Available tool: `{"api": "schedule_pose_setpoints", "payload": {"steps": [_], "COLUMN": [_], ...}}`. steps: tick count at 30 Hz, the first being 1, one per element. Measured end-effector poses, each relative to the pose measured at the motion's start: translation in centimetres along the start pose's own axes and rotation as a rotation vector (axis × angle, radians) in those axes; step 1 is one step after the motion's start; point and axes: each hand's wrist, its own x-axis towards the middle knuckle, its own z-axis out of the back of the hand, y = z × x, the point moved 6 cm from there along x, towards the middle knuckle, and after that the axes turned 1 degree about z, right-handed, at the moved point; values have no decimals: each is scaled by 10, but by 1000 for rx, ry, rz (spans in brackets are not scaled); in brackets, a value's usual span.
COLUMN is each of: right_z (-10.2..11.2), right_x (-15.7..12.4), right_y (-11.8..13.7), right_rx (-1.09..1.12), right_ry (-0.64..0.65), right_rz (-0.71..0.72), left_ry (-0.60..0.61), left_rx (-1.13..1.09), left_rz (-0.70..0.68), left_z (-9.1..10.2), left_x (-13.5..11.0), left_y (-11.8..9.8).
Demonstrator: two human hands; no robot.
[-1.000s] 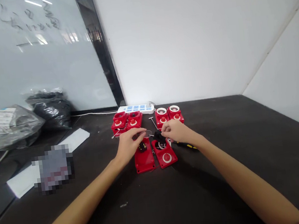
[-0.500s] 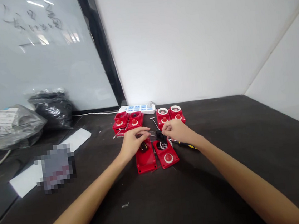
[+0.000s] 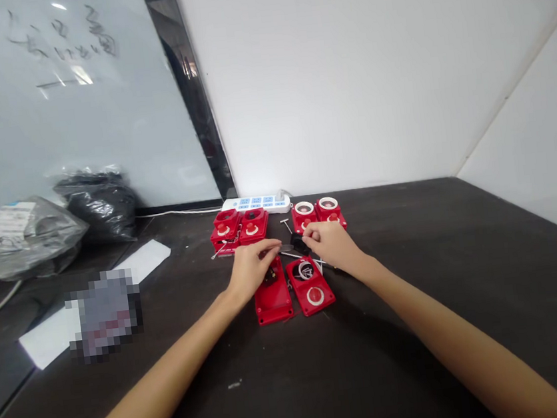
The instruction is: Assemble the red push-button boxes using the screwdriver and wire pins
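Note:
My left hand (image 3: 253, 267) pinches the edge of a thin clear disc (image 3: 287, 247) above an open red box base (image 3: 274, 302), which has a dark part inside, partly covered by the hand. Between the fingertips of my right hand (image 3: 331, 243) is a black round part (image 3: 300, 243), tilted and close to the disc; I cannot tell whether they touch. Below lies a red box cover (image 3: 312, 279) with a red dome button (image 3: 315, 296) and a round opening holding a white ring and small white pieces. Metal rods lie behind it, partly hidden by my right hand.
Two red boxes (image 3: 239, 227) stand behind on the left, and two more with white rings (image 3: 317, 212) on the right. A white power strip (image 3: 258, 203) runs along the wall. Plastic bags (image 3: 97, 203) and a white paper strip (image 3: 148, 261) lie to the left.
My right hand has tipped the black round part and moved it up slightly, off the cover's opening. The clear disc is now turned more edge-on. The red base and cover stay put.

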Motion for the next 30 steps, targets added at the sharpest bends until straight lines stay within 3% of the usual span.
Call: {"api": "schedule_pose_setpoints", "payload": {"steps": [7,14,18,21,26,30], "right_z": [4,-11,-19,-23,-25,-28], "right_x": [0,-6,-9,-10,-11,-12], "right_y": [0,14,18,18,17,18], "right_rx": [-189,-270,-242,-152,-7,-2], "right_ry": [-16,192,232,251,283,274], "right_rz": [37,214,250,271,276,265], "left_ry": [197,376,264,178,235,241], "left_rx": [167,215,215,221,320,317], "left_rz": [-150,-219,-150,-84,-28,-39], "left_z": [-13,0,25,33,14,6], "left_x": [-2,2,-4,-20,-46,-50], "left_y": [-3,-15,-15,-9,7,19]}}
